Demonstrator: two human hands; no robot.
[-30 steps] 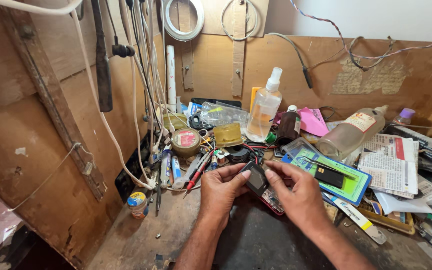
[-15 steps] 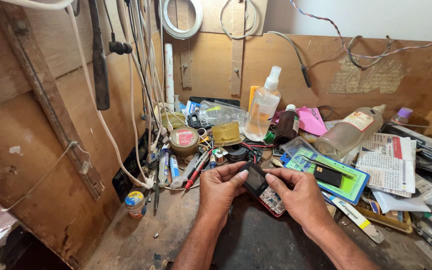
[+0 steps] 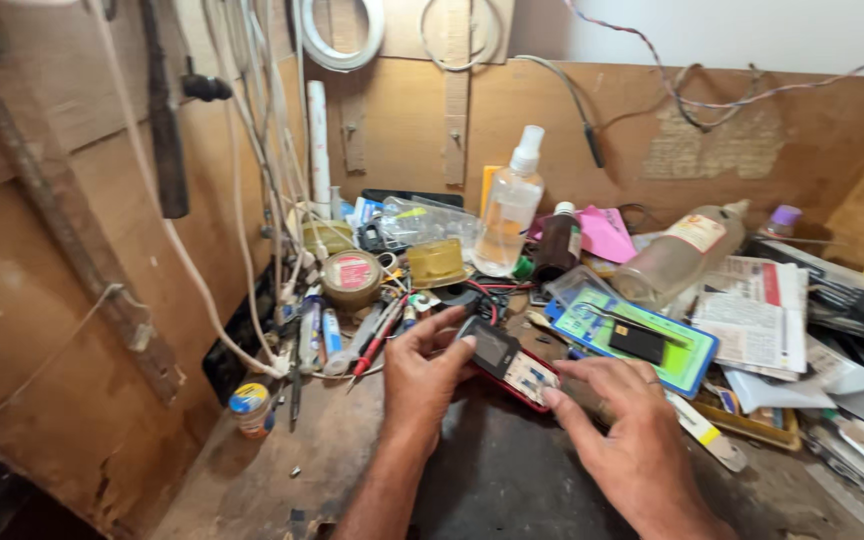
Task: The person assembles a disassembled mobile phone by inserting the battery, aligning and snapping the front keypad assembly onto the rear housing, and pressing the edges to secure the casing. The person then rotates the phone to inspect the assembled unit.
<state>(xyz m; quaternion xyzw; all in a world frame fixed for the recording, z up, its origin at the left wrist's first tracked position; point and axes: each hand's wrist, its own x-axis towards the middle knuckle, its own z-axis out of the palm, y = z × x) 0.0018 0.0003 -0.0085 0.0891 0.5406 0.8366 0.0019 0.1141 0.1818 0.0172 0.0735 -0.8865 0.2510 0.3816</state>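
Observation:
A small red-cased device (image 3: 508, 364) with a dark screen and a pale keypad lies on the dark bench top in front of me. My left hand (image 3: 424, 372) grips its left end, thumb by the screen. The fingertips of my right hand (image 3: 620, 428) press on its right end near the keypad. A red wire runs from behind the device toward the clutter.
Behind stand a clear spray bottle (image 3: 508, 210), a small dark bottle (image 3: 556, 244), a lying plastic bottle (image 3: 682, 252), a round tin (image 3: 350, 280) and a green-blue packet (image 3: 642, 340). Papers and boxes (image 3: 752, 312) pile up at right. Cables hang on the wooden wall (image 3: 242, 180) at left.
Both hands shifted slightly apart on the device, and my right hand slid lower and to the right. The view moved a little closer to the bench.

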